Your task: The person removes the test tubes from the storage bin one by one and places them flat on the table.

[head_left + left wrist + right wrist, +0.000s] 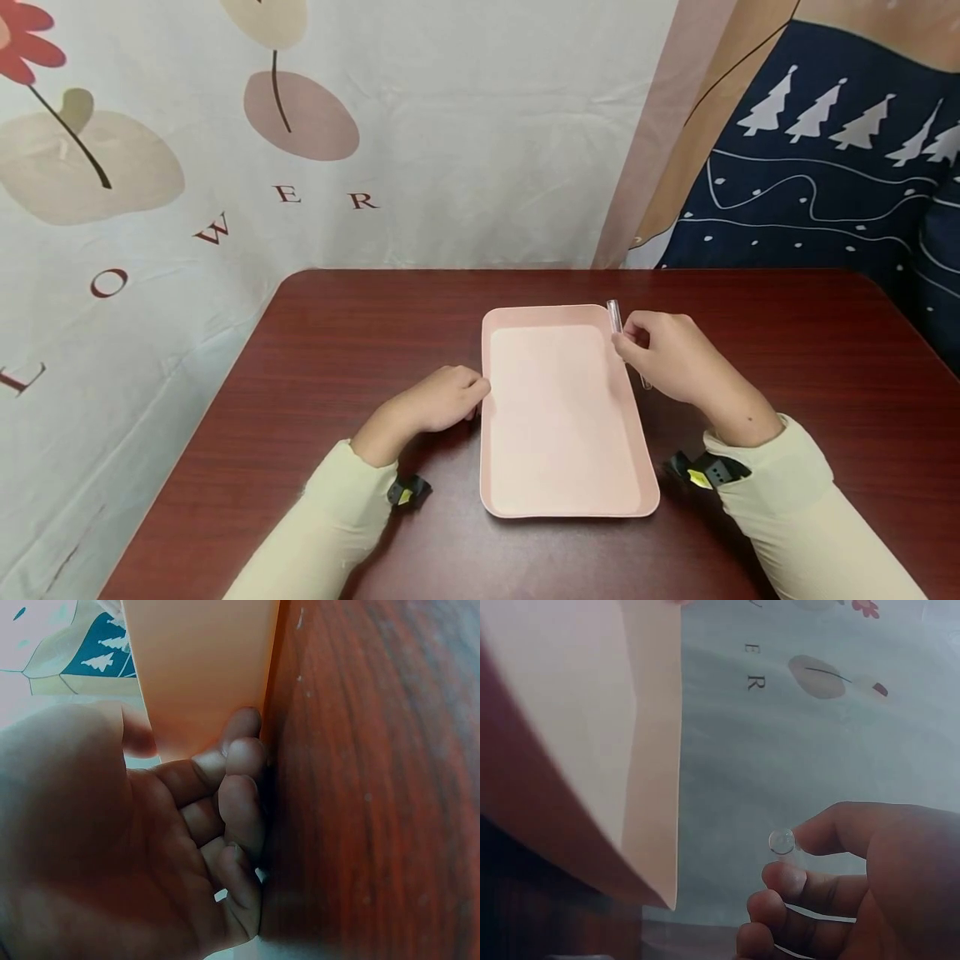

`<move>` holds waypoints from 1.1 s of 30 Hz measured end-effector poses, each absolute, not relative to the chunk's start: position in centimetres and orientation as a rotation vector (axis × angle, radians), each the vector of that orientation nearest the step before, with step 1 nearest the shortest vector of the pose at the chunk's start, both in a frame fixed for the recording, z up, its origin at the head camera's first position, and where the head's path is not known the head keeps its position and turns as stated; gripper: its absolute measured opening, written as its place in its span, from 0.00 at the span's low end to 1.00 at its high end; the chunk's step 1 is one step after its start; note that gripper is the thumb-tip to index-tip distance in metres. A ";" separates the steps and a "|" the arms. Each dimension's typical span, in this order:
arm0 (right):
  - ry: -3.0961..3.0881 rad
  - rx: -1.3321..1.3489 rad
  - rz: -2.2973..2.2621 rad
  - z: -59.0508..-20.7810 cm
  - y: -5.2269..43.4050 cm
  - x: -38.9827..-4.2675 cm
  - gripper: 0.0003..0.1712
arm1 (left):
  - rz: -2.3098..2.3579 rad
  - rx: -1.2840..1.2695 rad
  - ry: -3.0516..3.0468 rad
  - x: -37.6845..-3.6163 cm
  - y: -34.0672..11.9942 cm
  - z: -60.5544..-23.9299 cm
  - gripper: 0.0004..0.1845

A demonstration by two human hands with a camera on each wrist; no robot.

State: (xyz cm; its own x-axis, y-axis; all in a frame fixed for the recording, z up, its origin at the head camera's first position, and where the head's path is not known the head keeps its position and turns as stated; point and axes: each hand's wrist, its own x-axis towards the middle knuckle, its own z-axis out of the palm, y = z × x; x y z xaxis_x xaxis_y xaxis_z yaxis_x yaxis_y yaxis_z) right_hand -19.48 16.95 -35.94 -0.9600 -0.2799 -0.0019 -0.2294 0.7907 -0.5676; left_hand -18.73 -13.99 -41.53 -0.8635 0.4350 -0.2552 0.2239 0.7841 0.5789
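Note:
A shallow pink tray lies lengthwise on the dark red wooden table. My left hand holds its left rim; in the left wrist view the thumb hooks over the edge while the curled fingers sit against the outer side, close to the tabletop. At the far right corner my right hand pinches a slim clear tube between thumb and fingers, over the tray's right rim. In the right wrist view the tube's round end faces the camera. A clear end also shows below that hand, beside the tray.
The table ends at a far edge in front of a pale printed cloth with letters and plant shapes. A dark blue cloth with white trees hangs at the back right. Black wrist straps sit at both sleeve cuffs.

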 end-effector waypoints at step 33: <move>2.962 -0.329 -0.837 -37.8 21.6 -19.9 0.13 | 0.806 0.481 2.562 -18.8 -14.3 -41.7 0.21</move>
